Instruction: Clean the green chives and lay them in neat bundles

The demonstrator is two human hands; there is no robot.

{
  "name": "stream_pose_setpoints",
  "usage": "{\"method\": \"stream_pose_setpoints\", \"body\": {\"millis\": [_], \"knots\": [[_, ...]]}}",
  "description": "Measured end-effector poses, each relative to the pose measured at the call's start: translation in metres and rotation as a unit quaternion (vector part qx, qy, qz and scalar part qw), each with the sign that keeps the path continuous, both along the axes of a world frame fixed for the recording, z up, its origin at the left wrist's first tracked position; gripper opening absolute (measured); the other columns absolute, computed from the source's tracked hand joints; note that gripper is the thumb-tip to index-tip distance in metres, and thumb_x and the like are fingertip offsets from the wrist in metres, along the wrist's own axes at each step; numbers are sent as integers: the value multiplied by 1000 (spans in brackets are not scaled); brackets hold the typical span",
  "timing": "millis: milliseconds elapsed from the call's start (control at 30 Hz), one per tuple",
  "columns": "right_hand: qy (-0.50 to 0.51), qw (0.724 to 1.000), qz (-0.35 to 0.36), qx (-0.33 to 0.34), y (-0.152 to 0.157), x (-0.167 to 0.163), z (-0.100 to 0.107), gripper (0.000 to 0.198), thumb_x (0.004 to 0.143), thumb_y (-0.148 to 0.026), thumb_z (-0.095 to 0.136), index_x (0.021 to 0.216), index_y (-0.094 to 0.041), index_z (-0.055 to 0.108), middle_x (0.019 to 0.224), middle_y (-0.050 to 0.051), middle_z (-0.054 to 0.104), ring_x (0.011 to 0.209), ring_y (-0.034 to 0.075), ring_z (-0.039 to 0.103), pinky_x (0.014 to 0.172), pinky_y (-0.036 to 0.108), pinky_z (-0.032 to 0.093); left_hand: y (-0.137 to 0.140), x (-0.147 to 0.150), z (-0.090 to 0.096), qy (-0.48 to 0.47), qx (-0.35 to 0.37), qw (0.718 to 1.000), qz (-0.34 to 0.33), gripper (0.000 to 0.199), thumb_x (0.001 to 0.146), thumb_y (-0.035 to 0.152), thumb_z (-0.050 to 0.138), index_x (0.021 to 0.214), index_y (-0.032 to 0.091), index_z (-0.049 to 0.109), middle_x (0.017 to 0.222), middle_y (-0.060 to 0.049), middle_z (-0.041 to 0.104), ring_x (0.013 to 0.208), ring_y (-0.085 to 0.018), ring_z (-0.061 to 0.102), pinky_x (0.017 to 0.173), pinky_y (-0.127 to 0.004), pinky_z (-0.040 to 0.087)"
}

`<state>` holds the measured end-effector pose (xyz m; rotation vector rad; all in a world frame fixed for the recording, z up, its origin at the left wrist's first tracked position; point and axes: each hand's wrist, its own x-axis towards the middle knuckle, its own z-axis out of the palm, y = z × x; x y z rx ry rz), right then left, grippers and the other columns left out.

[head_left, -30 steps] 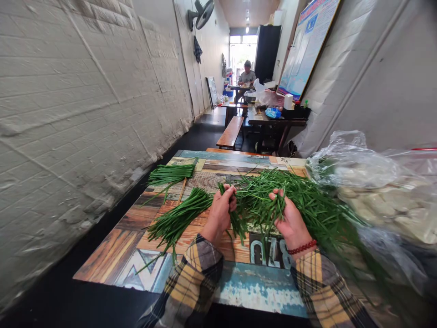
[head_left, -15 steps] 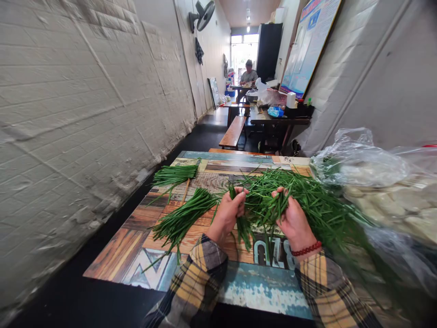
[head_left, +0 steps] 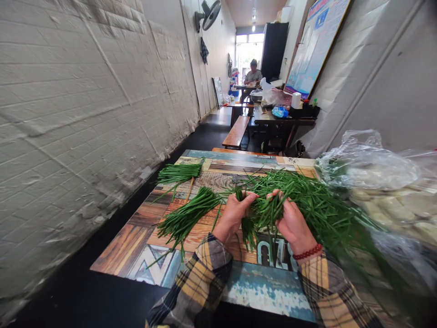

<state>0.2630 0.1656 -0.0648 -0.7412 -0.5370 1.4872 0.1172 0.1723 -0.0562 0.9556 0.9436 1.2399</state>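
My left hand point(head_left: 235, 213) is closed round a small bunch of garlic chives point(head_left: 249, 232), whose ends hang below the fist. To its right, my right hand point(head_left: 292, 221) grips a looser clump of chives point(head_left: 269, 209), with the thumb and fingers pinched toward the left hand. Behind and beside the right hand spreads a big loose pile of chives point(head_left: 307, 196). Left of my left hand lies a neat bundle of chives point(head_left: 191, 212) on the patterned table point(head_left: 119, 246). Farther back is a second bundle point(head_left: 179, 173).
Clear plastic bags point(head_left: 368, 159) with pale contents stand at the table's right side. A wooden bench point(head_left: 237, 132) and a cluttered dark table point(head_left: 287, 120) are beyond. A person point(head_left: 253, 75) sits at the far end. A white brick wall point(head_left: 85, 114) runs along the left.
The whole view has shifted slightly, so the scene sits a little to the right. My left thumb now reaches out toward the right hand. Both hands keep hold of their chives.
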Motion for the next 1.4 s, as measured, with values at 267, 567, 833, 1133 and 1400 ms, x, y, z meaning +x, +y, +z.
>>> {"method": "stream_pose_setpoints", "body": {"millis": [267,567,833,1133,1400], "knots": [[55,995,-70,-37,10,21,-6,10,74,-27,69,80,-20,66,72,-4,70,64,7,65,56,13,52,6,-6,-3,-47,6,997,54,40,64,47,75,78,12,63,48,11,26,38,-2,19,38,-18,12],[113,974,-186,-56,25,59,-9,12,85,-19,53,76,-21,61,66,-7,67,49,6,60,39,14,45,13,-16,1,-88,21,987,134,41,64,49,75,72,13,56,49,11,27,37,-1,20,37,-17,15],[118,982,-148,2,28,61,-13,5,82,-27,62,79,-23,62,78,-8,71,63,6,64,56,17,53,14,-19,-1,-122,18,982,146,38,70,49,71,71,15,54,63,3,54,53,-6,50,51,-18,40],[106,994,-25,4,15,36,-2,12,86,-32,58,86,-26,69,92,-4,73,78,9,67,66,20,54,4,-11,7,-106,6,994,-5,36,77,50,64,88,16,57,60,4,52,46,-6,47,48,-21,41],[75,996,25,33,7,24,4,17,83,-38,61,94,-27,68,103,-3,71,85,13,67,70,27,55,1,-7,6,-16,12,999,-31,38,70,47,72,83,12,63,49,10,26,41,-3,20,39,-18,15]]}}
